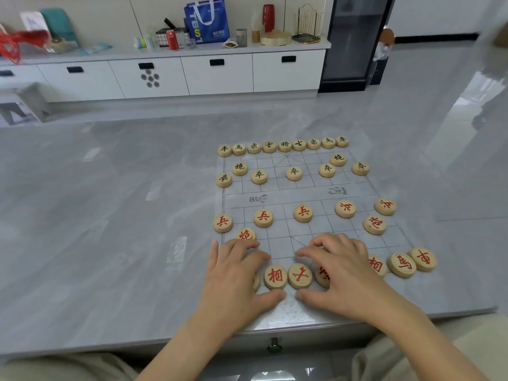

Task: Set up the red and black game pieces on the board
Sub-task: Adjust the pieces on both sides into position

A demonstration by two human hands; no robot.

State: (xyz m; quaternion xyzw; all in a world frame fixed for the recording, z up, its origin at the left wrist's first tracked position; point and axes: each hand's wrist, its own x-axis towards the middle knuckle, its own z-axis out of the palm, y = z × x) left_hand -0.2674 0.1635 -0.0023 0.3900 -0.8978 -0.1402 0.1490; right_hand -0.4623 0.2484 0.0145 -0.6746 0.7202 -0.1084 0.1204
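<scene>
Our left hand and right hand lie palms down, side by side, over the near edge of the thin translucent grey game board with its printed grid. Each hand has its fingers spread and lightly arched on the far side of the near row and its thumb laid along the near side. The round wooden discs with red lettering sit between fingers and thumbs, and neither hand pinches a single disc. Two red discs show in the gap between our hands, one peeks half-hidden under the right fingers, and three continue the row towards the board's near right corner. Five more red discs stand in a line just on our side of the board's middle band, with two others behind them near its left and right edges. Round wooden discs with black lettering line the board's far edge, nine in a row, and seven more stand between that row and the middle band. The board lies flat on a grey marbled tabletop.
</scene>
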